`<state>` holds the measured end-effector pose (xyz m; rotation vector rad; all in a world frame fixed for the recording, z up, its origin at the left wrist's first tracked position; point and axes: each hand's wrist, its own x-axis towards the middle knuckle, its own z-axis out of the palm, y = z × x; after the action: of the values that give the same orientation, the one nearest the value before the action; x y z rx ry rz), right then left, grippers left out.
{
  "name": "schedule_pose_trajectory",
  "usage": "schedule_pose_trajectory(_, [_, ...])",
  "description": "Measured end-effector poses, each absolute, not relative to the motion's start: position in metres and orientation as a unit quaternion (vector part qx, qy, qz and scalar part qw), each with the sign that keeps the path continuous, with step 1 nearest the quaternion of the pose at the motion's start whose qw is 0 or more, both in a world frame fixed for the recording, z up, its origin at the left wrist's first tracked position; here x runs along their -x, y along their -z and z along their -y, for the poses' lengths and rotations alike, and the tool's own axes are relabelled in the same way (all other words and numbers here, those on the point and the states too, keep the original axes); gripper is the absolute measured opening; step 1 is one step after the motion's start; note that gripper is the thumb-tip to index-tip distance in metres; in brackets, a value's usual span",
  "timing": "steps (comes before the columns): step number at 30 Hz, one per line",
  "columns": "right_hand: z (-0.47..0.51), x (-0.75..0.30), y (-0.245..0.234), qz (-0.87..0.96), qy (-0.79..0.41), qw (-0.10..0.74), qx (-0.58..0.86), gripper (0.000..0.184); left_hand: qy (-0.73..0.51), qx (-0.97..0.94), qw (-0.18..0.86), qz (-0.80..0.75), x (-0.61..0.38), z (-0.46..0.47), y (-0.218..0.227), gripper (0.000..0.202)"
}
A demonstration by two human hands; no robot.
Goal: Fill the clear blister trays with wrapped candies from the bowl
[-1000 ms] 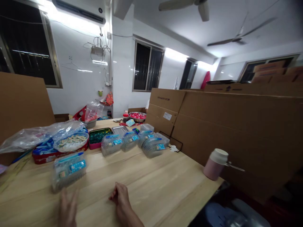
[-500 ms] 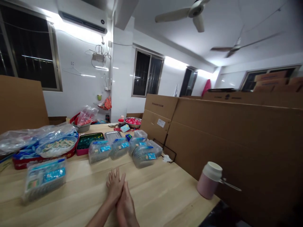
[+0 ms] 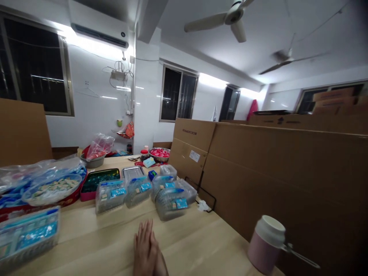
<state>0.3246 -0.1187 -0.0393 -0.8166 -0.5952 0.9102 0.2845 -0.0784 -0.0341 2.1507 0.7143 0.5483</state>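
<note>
Clear plastic tubs [image 3: 138, 193] with blue-trimmed lids and blue labels, in a loose cluster on the pale wood tabletop [image 3: 201, 245] just beyond the fingertips; one more tub [image 3: 27, 237] far left of the fingers, cut off by the edge of the view. Both hands [image 3: 146, 249] low in the view, palm against palm, fingers [image 3: 143, 237] straight up and closed together: narrow, holding nothing, touching only each other and no tub. Which hand lies nearer, impossible to tell at this angle.

Labels turned toward the fingers, probably for easy reading from this side. Behind the tubs, a pink-rimmed tray [image 3: 86, 196] of green packets and a shallow steel tray [image 3: 132, 172], both low and within sight over the lids. Further left of the fingers, a clear bowl of pale pieces [image 3: 51, 189] on a red and blue box, beside a crumpled plastic bag [image 3: 34, 168].

Right of the fingers, a pink flask with a cream lid [image 3: 266, 245] near the tabletop's edge, well apart from the tubs, likely set aside out of the way. Large cardboard sheets [image 3: 287, 191] on edge along that side, like a wall. Far along the tabletop, a steel basin of red items [image 3: 159, 159]. Overhead, white walls, dark windows [image 3: 178, 94], an air conditioner [image 3: 97, 32] and a ceiling fan [image 3: 232, 17].
</note>
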Motion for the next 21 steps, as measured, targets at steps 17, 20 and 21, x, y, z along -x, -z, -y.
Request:
schedule_pose_trajectory(17, [0.060, -0.445, -0.148, 0.516, -0.208, 0.557, 0.616, 0.035, -0.150, -0.931, 0.086, -0.320, -0.228, -0.003, 0.141, 0.049])
schedule_pose_trajectory(20, [-0.022, -0.437, -0.159, 0.631, -0.185, 0.459, 0.598, 0.033, -0.155, -0.930, -0.012, -0.333, -0.161, -0.025, 0.141, 0.049])
schedule_pose_trajectory(21, [-0.051, -0.435, -0.160, 0.658, -0.161, 0.413, 0.608, 0.032, -0.157, -0.926, -0.042, -0.342, -0.136, -0.031, 0.139, 0.047])
